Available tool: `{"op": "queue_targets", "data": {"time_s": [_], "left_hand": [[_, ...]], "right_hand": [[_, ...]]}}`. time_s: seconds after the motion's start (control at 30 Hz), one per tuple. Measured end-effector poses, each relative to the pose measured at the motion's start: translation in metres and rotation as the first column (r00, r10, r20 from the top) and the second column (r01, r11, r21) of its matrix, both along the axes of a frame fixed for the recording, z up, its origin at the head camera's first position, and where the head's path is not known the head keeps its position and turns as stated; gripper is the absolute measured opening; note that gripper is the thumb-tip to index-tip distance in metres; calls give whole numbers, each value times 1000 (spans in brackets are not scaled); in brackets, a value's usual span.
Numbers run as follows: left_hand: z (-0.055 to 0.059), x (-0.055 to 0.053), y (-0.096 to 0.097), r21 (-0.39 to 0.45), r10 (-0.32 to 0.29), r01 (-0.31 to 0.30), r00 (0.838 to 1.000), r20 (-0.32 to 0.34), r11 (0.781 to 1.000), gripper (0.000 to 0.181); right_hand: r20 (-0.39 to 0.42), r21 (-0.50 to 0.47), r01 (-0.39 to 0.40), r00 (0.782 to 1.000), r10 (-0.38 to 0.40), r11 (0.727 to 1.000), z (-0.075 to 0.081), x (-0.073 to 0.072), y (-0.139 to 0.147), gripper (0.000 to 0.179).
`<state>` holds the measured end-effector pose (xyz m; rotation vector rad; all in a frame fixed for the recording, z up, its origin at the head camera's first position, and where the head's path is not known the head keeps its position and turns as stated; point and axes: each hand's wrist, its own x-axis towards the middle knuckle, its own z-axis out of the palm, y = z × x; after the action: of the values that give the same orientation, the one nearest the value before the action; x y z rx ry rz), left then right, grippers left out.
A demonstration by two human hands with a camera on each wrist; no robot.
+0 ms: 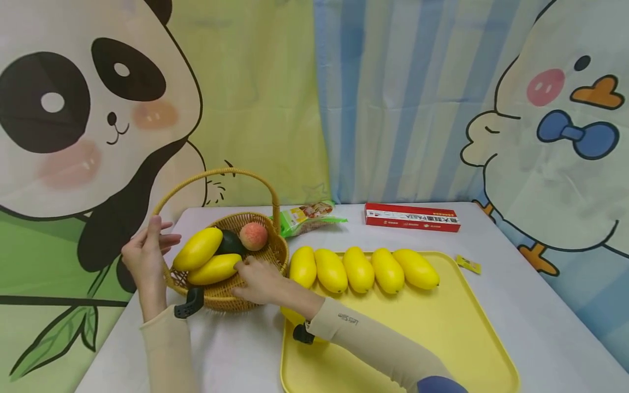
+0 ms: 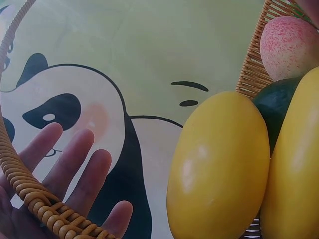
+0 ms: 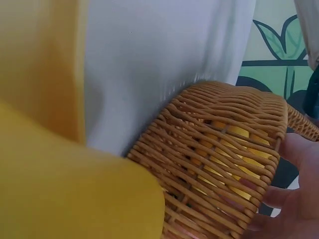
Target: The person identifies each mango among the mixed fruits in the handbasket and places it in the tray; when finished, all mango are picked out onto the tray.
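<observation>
A wicker basket (image 1: 223,303) with a tall arched handle (image 1: 216,171) holds two yellow mangoes (image 1: 199,248), a dark green fruit like an avocado (image 1: 230,243) and a peach (image 1: 254,236). My right hand (image 1: 260,279) reaches over the near right rim, its fingertips right at the end of the lower mango. In the right wrist view its fingers (image 3: 276,196) are loosely spread and partly hidden behind the wicker. My left hand (image 1: 149,254) is upright at the basket's left side. The left wrist view shows its straight, spread fingers behind the handle, which crosses the palm.
Several mangoes (image 1: 358,270) line the far edge of a yellow tray (image 1: 422,338); more yellow fruit (image 1: 291,316) is partly covered by my right forearm. Behind stand a green packet (image 1: 307,217) and a red pasta box (image 1: 411,217). A small yellow sachet (image 1: 468,265) lies right of the tray.
</observation>
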<state>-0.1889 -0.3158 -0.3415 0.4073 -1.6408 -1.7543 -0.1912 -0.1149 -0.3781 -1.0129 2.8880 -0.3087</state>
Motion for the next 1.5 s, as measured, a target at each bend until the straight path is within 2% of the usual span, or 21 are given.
{"op": "queue_targets", "data": {"time_s": [0.27,0.47,0.67,0.83,0.93,1.27,1.5], "left_hand": [[1,0,0,10,-2,2,1000,-2,1000,39],[0,1,0,5,1,-1,1000,14,1000,39],[-2,1,1,-9,3,-3,1000,16,1000,41],[-2,0,2,-13,-7,7,1000,15,1000,41],[-1,-1,3,-20,-9,9,1000,10,1000,42],[-1,0,3,-11,-5,5,1000,12,1000,45],[0,-1,2,0,4,-4,1000,8,1000,46]], "right_hand": [[70,2,-20,997,20,1000,-3,-10,-9,54],[83,13,-32,996,30,999,-6,-12,-18,56],[88,-9,42,995,-41,999,-9,-13,-27,53],[1,5,145,989,-145,989,-11,-17,-33,63],[-29,19,181,983,-180,983,-13,-22,-36,64],[77,-28,102,992,-99,994,-17,-46,-39,57],[132,-55,83,988,-75,995,-13,-51,-40,60]]}}
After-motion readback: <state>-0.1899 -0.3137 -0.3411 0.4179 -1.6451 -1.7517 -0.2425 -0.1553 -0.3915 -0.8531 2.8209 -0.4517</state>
